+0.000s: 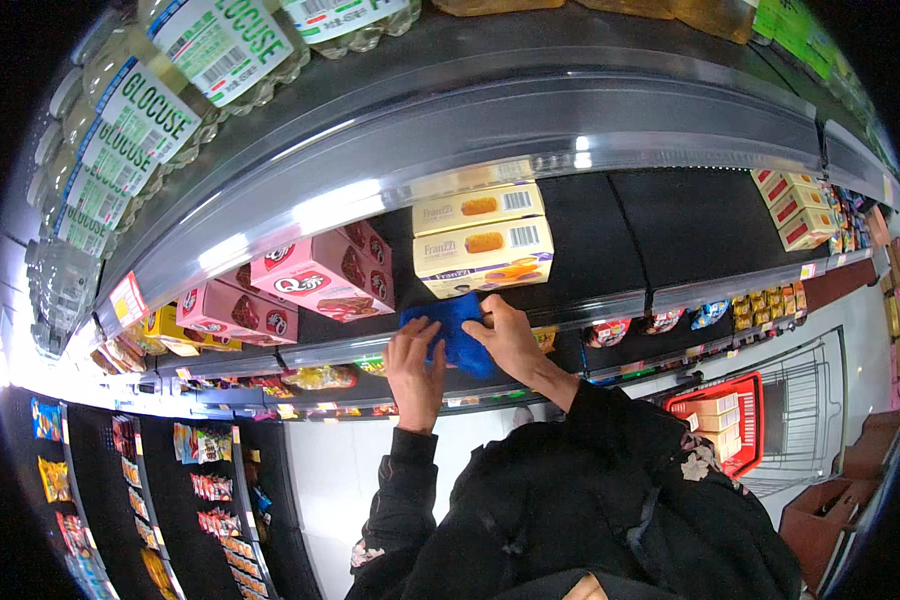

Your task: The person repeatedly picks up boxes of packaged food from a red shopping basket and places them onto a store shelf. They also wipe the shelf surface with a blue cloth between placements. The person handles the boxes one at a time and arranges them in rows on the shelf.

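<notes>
A folded blue cloth (pixel 456 326) is between my two hands, at the front edge of a black shelf (pixel 585 232). My right hand (pixel 514 337) pinches its right side between thumb and fingers. The bent fingers of my left hand (pixel 414 371) touch its left side; whether they grip it is unclear. Just beyond the cloth stand cream Franzzi biscuit boxes (pixel 484 251), one behind another. Left of them, pink boxes (pixel 322 277) with round dark treats pictured on them stand on the same shelf.
Large drink bottles (pixel 146 112) line the upper shelf at left, above a grey shelf edge (pixel 450 124). More cream boxes (pixel 799 210) stand far right. Bagged snacks (pixel 607 330) fill a lower shelf. Behind at right, a wire cart (pixel 802 412) holds a red basket (pixel 754 427) with cartons.
</notes>
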A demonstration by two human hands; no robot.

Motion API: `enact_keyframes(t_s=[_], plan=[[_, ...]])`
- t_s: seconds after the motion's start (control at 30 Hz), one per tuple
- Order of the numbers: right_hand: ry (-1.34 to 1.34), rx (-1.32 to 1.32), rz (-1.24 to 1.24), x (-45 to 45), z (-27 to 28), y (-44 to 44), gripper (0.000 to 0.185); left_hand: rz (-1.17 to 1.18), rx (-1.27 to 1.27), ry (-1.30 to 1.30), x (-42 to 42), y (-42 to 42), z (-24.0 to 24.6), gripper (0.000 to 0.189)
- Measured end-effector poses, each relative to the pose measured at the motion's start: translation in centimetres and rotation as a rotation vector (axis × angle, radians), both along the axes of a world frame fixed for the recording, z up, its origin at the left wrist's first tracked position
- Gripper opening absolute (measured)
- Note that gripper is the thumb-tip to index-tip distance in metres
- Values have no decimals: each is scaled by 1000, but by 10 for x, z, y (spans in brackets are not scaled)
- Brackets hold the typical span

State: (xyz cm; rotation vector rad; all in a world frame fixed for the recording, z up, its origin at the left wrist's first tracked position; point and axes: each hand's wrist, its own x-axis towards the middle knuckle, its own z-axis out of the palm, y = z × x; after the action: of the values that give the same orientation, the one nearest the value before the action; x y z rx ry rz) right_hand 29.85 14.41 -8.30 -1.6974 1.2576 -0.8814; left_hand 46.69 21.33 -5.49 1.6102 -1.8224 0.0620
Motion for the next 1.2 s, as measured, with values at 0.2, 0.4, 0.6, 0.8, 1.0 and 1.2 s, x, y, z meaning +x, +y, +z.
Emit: enact_keyframes(t_s=[0.2,0.4,0.6,0.8,1.0,1.2], plan=[[-191,-112,-79,-12,1,6,34,-107,79,-227,-12,-14,6,48],[-195,-102,-187,-76,5,26,33,-290,94,-250,-61,-30,1,50],[-241,-100,-354,-142,14,36,25,-390,39,-254,-130,-51,-16,46],[-62,-353,-480,-192,19,36,15,-452,-16,-264,-197,-66,-18,51],[109,-567,-551,-250,25,21,25,-514,-33,-221,-263,-78,-15,51],[256,-399,-614,-315,25,10,24,-557,-49,-290,-332,-93,-14,50]])
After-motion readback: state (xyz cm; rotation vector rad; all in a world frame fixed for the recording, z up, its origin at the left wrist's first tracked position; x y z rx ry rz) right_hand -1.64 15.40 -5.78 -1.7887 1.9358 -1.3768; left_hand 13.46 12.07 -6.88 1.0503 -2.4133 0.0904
